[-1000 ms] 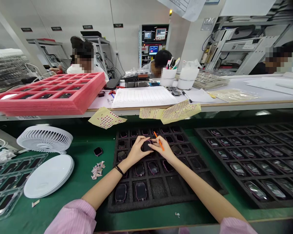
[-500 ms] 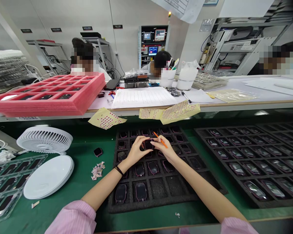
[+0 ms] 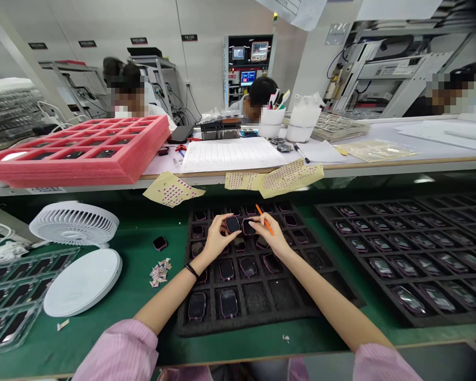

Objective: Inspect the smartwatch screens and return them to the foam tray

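Above the near foam tray (image 3: 257,299), my left hand (image 3: 214,238) pinches a dark square watch screen (image 3: 233,224) between thumb and fingers. Just to its right, my right hand (image 3: 276,237) grips a purple-rimmed watch case (image 3: 248,227) at the fingertips. An orange stick (image 3: 265,219) also lies in the right hand, pointing up and left. The two watch pieces are side by side, close together; whether they touch I cannot tell. Beneath the hands, the tray's pockets hold several purple-rimmed watches (image 3: 228,303), some hidden by my hands and forearms.
A second foam tray (image 3: 384,288) of watches lies at right. On the left are a white fan (image 3: 83,283), clear plastic trays (image 3: 31,301), a loose watch (image 3: 159,243) and a pile of small strips (image 3: 159,272). Yellow sticker sheets (image 3: 173,189) hang from the shelf edge, below a pink foam tray (image 3: 130,164).
The single watch shape between my hands now shows as two pieces, the screen in the left hand and the case in the right. Both hands have risen slightly; the view has shifted a little.
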Motion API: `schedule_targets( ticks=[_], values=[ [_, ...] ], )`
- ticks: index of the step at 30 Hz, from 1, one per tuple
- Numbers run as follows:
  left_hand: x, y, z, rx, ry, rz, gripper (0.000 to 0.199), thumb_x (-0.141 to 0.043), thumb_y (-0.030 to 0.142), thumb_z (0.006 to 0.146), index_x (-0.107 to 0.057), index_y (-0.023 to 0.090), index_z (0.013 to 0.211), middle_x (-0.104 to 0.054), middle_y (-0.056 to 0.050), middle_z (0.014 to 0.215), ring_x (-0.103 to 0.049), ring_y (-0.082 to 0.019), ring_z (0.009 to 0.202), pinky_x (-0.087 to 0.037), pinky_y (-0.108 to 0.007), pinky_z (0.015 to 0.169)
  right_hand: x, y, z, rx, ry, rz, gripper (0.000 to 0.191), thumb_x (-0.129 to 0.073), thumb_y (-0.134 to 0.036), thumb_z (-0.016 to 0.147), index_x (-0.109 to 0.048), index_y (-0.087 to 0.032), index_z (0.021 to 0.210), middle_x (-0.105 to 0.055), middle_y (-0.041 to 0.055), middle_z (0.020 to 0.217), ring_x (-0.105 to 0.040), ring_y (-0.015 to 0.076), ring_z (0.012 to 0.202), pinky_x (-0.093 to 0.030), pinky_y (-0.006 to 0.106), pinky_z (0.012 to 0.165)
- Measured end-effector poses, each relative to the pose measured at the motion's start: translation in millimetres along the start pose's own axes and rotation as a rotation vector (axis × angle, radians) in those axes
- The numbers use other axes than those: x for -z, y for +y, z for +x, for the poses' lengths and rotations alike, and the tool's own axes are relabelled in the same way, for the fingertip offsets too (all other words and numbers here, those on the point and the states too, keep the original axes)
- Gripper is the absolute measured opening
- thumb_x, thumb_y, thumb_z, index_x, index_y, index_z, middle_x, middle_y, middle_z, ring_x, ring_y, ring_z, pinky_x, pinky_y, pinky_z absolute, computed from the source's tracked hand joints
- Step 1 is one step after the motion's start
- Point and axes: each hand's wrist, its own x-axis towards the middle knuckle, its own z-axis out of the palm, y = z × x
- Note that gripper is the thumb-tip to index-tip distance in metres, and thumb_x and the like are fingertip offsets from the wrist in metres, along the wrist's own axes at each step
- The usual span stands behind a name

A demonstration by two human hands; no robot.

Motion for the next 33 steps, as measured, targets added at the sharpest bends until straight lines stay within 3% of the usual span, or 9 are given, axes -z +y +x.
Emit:
schedule_targets(
  ticks=[4,7,10,13,18,21,25,28,33],
  values=[
    [2.7,35.1,-34.2,-0.082,-0.189,0.101,0.045,-0.071,0.030,0.075,-0.054,0.020,0.116,-0.060,-0.007,0.104,-0.060,-0.016,0.082,-0.053,-0.026,0.066,11.9,-10.2,-29.5,0.117,-0.015,-0.183,0.045,-0.075,-0.045,0.070,-0.036,-0.023,0.065,-0.067,0.0050,0.084,-0.061,0.0178,0.077,-0.048,0.032,0.073],
    [2.2,61.6,-76.1,-0.158,-0.410,0.258,0.049,-0.072,0.034,0.074,-0.055,0.018,0.116,-0.065,-0.007,0.098,-0.061,-0.020,0.084,-0.053,-0.033,0.077,28.4,-9.4,-75.4,0.180,-0.079,-0.454,0.039,-0.064,-0.042,0.081,-0.033,-0.024,0.068,-0.066,0.0063,0.082,-0.060,0.0170,0.070,-0.048,0.030,0.065],
    [-1.8,73.6,-107.2,-0.218,-0.521,0.421,0.046,-0.070,0.042,0.077,-0.057,0.016,0.112,-0.066,-0.009,0.099,-0.062,-0.024,0.092,-0.051,-0.039,0.082,43.8,-1.8,-121.8,0.181,-0.099,-0.626,0.034,-0.058,-0.037,0.086,-0.031,-0.024,0.070,-0.063,0.0062,0.080,-0.061,0.0177,0.069,-0.049,0.027,0.057],
    [-6.9,72.0,-116.7,-0.269,-0.567,0.569,0.040,-0.058,0.042,0.087,-0.055,0.015,0.117,-0.059,-0.015,0.124,-0.053,-0.029,0.117,-0.045,-0.046,0.095,51.9,3.1,-150.5,0.269,-0.088,-0.777,0.029,-0.052,-0.030,0.090,-0.031,-0.025,0.070,-0.065,0.0081,0.085,-0.065,0.0209,0.081,-0.053,0.033,0.068],
    [-6.8,71.5,-114.5,-0.299,-0.625,0.611,0.053,-0.044,0.042,0.094,-0.034,0.017,0.140,-0.035,-0.017,0.149,-0.029,-0.030,0.139,-0.027,-0.056,0.110,50.2,-0.1,-163.9,0.443,-0.105,-0.988,0.015,-0.052,-0.027,0.090,-0.041,-0.024,0.080,-0.057,0.0140,0.129,-0.050,0.0289,0.124,-0.042,0.052,0.101],
    [-2.4,89.3,-118.3,-0.278,-0.587,0.531,0.047,-0.041,0.041,0.095,-0.038,0.018,0.136,-0.043,-0.016,0.143,-0.038,-0.028,0.134,-0.033,-0.050,0.108,45.5,-0.5,-169.4,0.400,-0.234,-1.015,0.005,-0.047,-0.026,0.092,-0.047,-0.023,0.096,-0.052,0.0130,0.137,-0.048,0.0275,0.128,-0.044,0.052,0.103],
    [-3.5,119.4,-126.3,-0.115,-0.577,0.420,0.027,-0.044,0.039,0.094,-0.058,0.017,0.099,-0.067,-0.010,0.101,-0.061,-0.023,0.094,-0.046,-0.038,0.086,32.1,0.8,-176.0,0.421,-0.267,-1.019,0.033,-0.036,-0.015,0.093,-0.038,-0.021,0.125,-0.038,0.0132,0.148,-0.036,0.0240,0.137,-0.045,0.047,0.103],
    [-6.7,128.9,-128.3,0.079,-0.634,0.267,0.028,-0.043,0.035,0.094,-0.055,0.017,0.076,-0.065,-0.003,0.074,-0.057,-0.015,0.065,-0.044,-0.029,0.066,13.5,-0.7,-174.3,0.540,-0.292,-1.017,0.049,-0.031,-0.011,0.092,-0.025,-0.021,0.140,-0.028,0.0130,0.153,-0.029,0.0240,0.140,-0.041,0.050,0.107],
    [14.5,123.0,-128.1,0.272,-0.592,0.008,0.028,-0.040,0.035,0.094,-0.050,0.018,0.075,-0.061,0.000,0.068,-0.052,-0.011,0.058,-0.039,-0.021,0.056,-17.8,-6.5,-165.9,0.649,-0.337,-1.057,0.064,-0.030,-0.012,0.094,-0.002,-0.021,0.151,-0.027,0.0134,0.153,-0.030,0.0257,0.140,-0.043,0.049,0.105]
  ],
)
